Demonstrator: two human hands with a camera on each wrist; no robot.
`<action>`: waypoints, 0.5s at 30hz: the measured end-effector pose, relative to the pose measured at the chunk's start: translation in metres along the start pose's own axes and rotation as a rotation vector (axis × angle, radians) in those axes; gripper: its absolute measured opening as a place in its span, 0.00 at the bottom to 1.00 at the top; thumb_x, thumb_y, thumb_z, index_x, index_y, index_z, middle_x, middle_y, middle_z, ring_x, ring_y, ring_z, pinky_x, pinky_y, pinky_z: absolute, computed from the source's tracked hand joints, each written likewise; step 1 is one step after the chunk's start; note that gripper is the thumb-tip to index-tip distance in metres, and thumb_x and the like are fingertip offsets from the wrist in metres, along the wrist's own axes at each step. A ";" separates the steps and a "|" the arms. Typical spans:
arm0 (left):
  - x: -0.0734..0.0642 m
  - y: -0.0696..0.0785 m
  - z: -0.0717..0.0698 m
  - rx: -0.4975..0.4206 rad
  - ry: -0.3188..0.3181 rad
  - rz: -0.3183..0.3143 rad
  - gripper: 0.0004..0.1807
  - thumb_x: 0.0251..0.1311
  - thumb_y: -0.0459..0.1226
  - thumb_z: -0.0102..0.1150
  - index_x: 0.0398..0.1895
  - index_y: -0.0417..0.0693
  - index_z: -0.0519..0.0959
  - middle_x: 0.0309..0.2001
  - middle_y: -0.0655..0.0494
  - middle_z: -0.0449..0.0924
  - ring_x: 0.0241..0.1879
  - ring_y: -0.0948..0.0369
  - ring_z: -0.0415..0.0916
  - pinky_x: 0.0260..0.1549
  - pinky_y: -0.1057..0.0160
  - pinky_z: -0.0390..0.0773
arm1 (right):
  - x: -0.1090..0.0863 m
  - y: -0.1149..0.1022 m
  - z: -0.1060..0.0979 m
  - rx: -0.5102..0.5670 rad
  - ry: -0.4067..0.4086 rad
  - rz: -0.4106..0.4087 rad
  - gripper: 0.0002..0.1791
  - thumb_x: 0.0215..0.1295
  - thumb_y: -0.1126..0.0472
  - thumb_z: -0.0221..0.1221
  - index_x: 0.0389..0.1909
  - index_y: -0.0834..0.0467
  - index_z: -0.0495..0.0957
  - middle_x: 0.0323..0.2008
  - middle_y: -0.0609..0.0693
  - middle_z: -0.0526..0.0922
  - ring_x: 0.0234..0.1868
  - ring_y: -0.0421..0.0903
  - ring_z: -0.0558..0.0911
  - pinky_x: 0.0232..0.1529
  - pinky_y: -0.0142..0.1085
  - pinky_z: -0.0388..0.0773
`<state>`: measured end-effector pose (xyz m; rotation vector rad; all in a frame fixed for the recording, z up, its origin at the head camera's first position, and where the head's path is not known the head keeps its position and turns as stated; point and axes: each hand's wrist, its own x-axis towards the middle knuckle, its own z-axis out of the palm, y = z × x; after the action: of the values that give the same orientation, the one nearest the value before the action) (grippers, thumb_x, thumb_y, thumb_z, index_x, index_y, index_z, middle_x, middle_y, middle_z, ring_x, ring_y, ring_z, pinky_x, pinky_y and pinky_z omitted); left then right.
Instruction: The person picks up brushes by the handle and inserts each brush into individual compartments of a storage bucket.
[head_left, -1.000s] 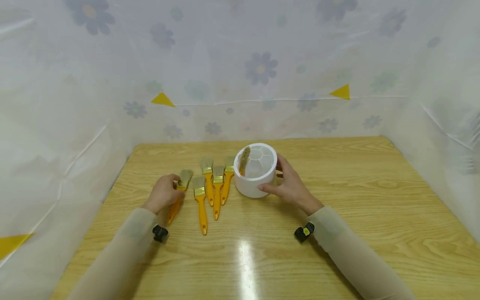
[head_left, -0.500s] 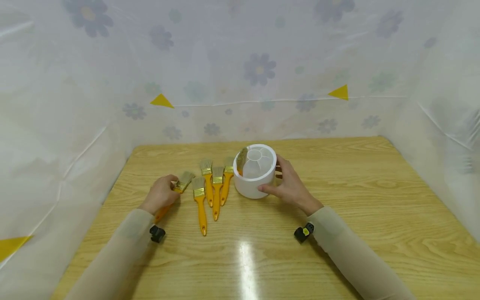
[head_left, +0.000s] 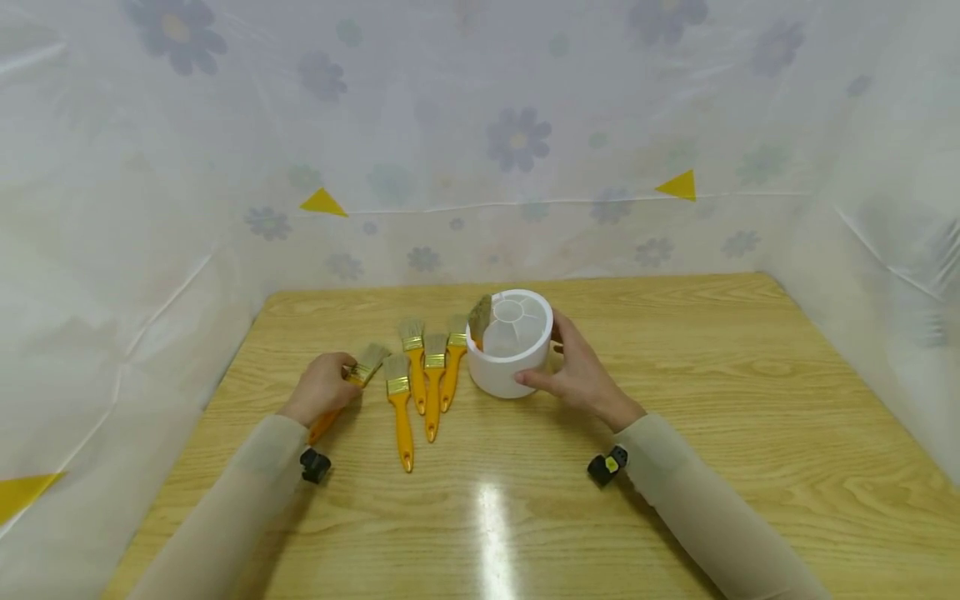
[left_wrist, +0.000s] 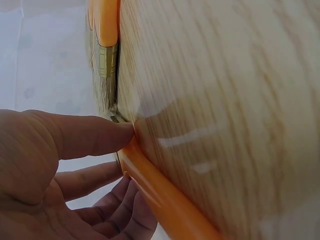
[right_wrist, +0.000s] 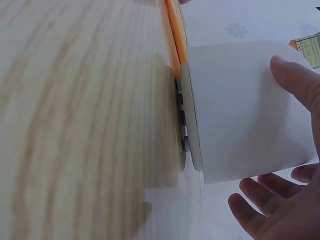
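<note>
My left hand (head_left: 322, 390) pinches a paintbrush (head_left: 369, 360) near its metal band, bristles pointing away to the right; its orange handle (left_wrist: 167, 200) slants under the palm in the left wrist view. Thumb on the near side and fingers behind, my right hand (head_left: 581, 375) holds a round white container (head_left: 501, 375). One paintbrush (head_left: 480, 315) stands in the container, leaning on the left rim with bristles up. Between the hands, several orange-handled paintbrushes (head_left: 401, 417) lie on the table, bristles facing the back.
The wood-grain table (head_left: 570, 517) ends at a flower-patterned sheet (head_left: 420, 167) behind, with pale sheeting on both sides. Yellow triangles (head_left: 325, 202) mark the back sheet. The nearest loose brush handle lies just right of my left hand.
My left hand has turned its paintbrush, so the bristles point further right and the handle end further left. The brush in the container has swung left against the rim. My right hand stays put.
</note>
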<state>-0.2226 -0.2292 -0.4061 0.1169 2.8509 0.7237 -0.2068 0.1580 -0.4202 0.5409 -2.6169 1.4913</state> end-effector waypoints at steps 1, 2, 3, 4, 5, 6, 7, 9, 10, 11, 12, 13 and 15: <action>0.000 0.000 0.000 -0.004 -0.002 -0.003 0.28 0.54 0.30 0.59 0.60 0.29 0.70 0.52 0.30 0.73 0.51 0.40 0.72 0.47 0.44 0.74 | 0.000 0.000 0.000 -0.003 0.003 0.000 0.60 0.44 0.41 0.73 0.75 0.45 0.47 0.65 0.49 0.63 0.63 0.51 0.66 0.60 0.56 0.64; 0.000 -0.001 0.000 -0.006 -0.005 -0.002 0.28 0.54 0.30 0.58 0.60 0.29 0.69 0.52 0.29 0.73 0.51 0.39 0.72 0.47 0.44 0.74 | 0.000 0.000 0.000 -0.006 0.007 -0.001 0.60 0.44 0.41 0.73 0.74 0.46 0.47 0.65 0.49 0.63 0.63 0.51 0.66 0.60 0.55 0.65; 0.000 -0.002 0.000 -0.008 -0.007 -0.002 0.28 0.53 0.30 0.58 0.60 0.29 0.69 0.52 0.29 0.73 0.51 0.40 0.72 0.46 0.45 0.74 | 0.001 0.000 0.000 -0.008 0.009 -0.003 0.60 0.44 0.41 0.73 0.74 0.46 0.48 0.65 0.49 0.63 0.63 0.51 0.66 0.60 0.55 0.65; -0.001 -0.003 -0.001 -0.009 -0.009 -0.001 0.28 0.53 0.29 0.57 0.60 0.29 0.69 0.52 0.29 0.73 0.50 0.40 0.72 0.45 0.45 0.74 | 0.001 0.000 0.000 -0.009 0.011 -0.005 0.59 0.44 0.41 0.73 0.74 0.46 0.48 0.64 0.49 0.63 0.63 0.51 0.67 0.60 0.56 0.65; -0.001 -0.003 -0.001 -0.010 -0.011 -0.001 0.28 0.53 0.29 0.57 0.60 0.29 0.70 0.51 0.30 0.74 0.50 0.40 0.73 0.45 0.46 0.75 | 0.001 0.000 0.000 -0.011 0.013 -0.009 0.59 0.43 0.41 0.73 0.74 0.46 0.49 0.64 0.49 0.63 0.63 0.51 0.67 0.59 0.56 0.65; -0.001 -0.004 -0.001 -0.010 -0.012 0.003 0.28 0.53 0.28 0.56 0.60 0.29 0.70 0.51 0.30 0.74 0.49 0.40 0.73 0.43 0.46 0.75 | 0.001 0.001 0.000 -0.012 0.013 -0.012 0.59 0.43 0.41 0.73 0.74 0.46 0.49 0.64 0.49 0.64 0.62 0.50 0.67 0.59 0.56 0.66; -0.002 -0.004 -0.002 -0.009 -0.012 0.006 0.28 0.52 0.28 0.56 0.60 0.30 0.70 0.51 0.30 0.74 0.48 0.41 0.73 0.42 0.47 0.76 | 0.001 0.001 0.001 -0.013 0.014 -0.013 0.59 0.43 0.41 0.73 0.74 0.45 0.50 0.64 0.49 0.64 0.62 0.50 0.67 0.59 0.56 0.66; -0.002 -0.005 -0.003 -0.006 -0.011 0.010 0.28 0.52 0.28 0.56 0.60 0.30 0.70 0.50 0.30 0.74 0.48 0.41 0.73 0.41 0.48 0.76 | 0.002 0.001 0.001 -0.012 0.013 -0.025 0.58 0.43 0.41 0.73 0.74 0.45 0.50 0.63 0.49 0.64 0.62 0.50 0.67 0.58 0.57 0.66; -0.002 -0.006 -0.003 -0.007 -0.012 0.011 0.28 0.53 0.28 0.56 0.60 0.30 0.70 0.50 0.30 0.74 0.48 0.41 0.73 0.41 0.48 0.76 | 0.002 0.001 0.001 -0.012 0.014 -0.028 0.58 0.43 0.42 0.73 0.73 0.45 0.51 0.63 0.49 0.64 0.62 0.51 0.67 0.58 0.57 0.66; -0.002 -0.005 -0.003 -0.007 -0.013 0.012 0.28 0.53 0.28 0.57 0.60 0.30 0.70 0.50 0.30 0.74 0.48 0.41 0.73 0.40 0.48 0.76 | 0.002 0.001 0.001 -0.012 0.015 -0.033 0.58 0.43 0.42 0.73 0.73 0.45 0.51 0.63 0.49 0.64 0.61 0.51 0.67 0.58 0.57 0.66; -0.002 -0.005 -0.003 -0.010 -0.015 0.010 0.28 0.54 0.29 0.58 0.60 0.29 0.69 0.51 0.30 0.74 0.48 0.41 0.73 0.41 0.48 0.76 | 0.002 0.001 0.001 -0.008 0.015 -0.034 0.58 0.44 0.42 0.73 0.73 0.45 0.51 0.63 0.49 0.64 0.62 0.51 0.67 0.58 0.57 0.66; -0.002 -0.005 -0.003 -0.012 -0.016 0.006 0.28 0.54 0.30 0.59 0.61 0.29 0.69 0.51 0.30 0.74 0.48 0.41 0.73 0.41 0.47 0.76 | 0.002 0.001 0.001 -0.004 0.014 -0.034 0.58 0.44 0.42 0.73 0.73 0.45 0.51 0.63 0.49 0.63 0.62 0.52 0.67 0.59 0.57 0.66; -0.001 -0.004 -0.003 -0.015 -0.021 -0.004 0.29 0.55 0.31 0.60 0.61 0.28 0.68 0.51 0.30 0.73 0.49 0.41 0.73 0.42 0.47 0.76 | 0.002 0.001 0.001 0.004 0.013 -0.026 0.58 0.44 0.42 0.73 0.73 0.44 0.50 0.64 0.48 0.63 0.63 0.52 0.66 0.60 0.56 0.65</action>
<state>-0.2219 -0.2345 -0.4057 0.1159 2.8243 0.7385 -0.2091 0.1574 -0.4212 0.5607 -2.5871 1.4883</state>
